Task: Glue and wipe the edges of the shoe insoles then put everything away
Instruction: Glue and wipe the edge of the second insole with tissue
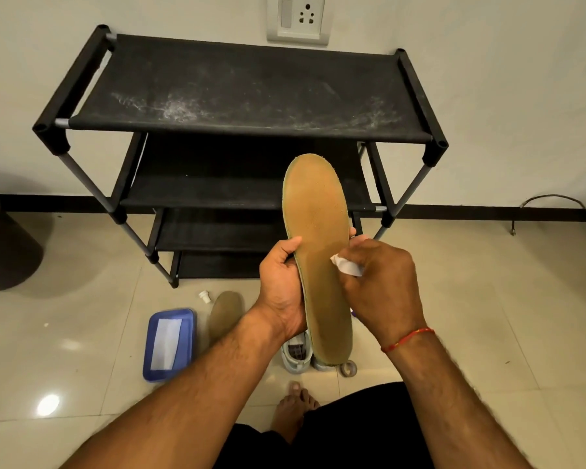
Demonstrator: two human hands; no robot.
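The left hand (281, 282) grasps the tan insole (318, 231) by its left edge, thumb on top, holding it lengthwise in the air. The right hand (383, 282) pinches a small white wipe (347, 265) against its right edge. Beyond, a black shoe rack (251, 89) stands on the tiled floor (454, 282), where a blue tray (168, 343), white shoes (296, 357), a second insole (225, 313) and a white cap (204, 296) lie.

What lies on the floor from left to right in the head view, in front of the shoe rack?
Blue tray holding a white sheet → small white cap → second insole → white shoes → roll of tape.
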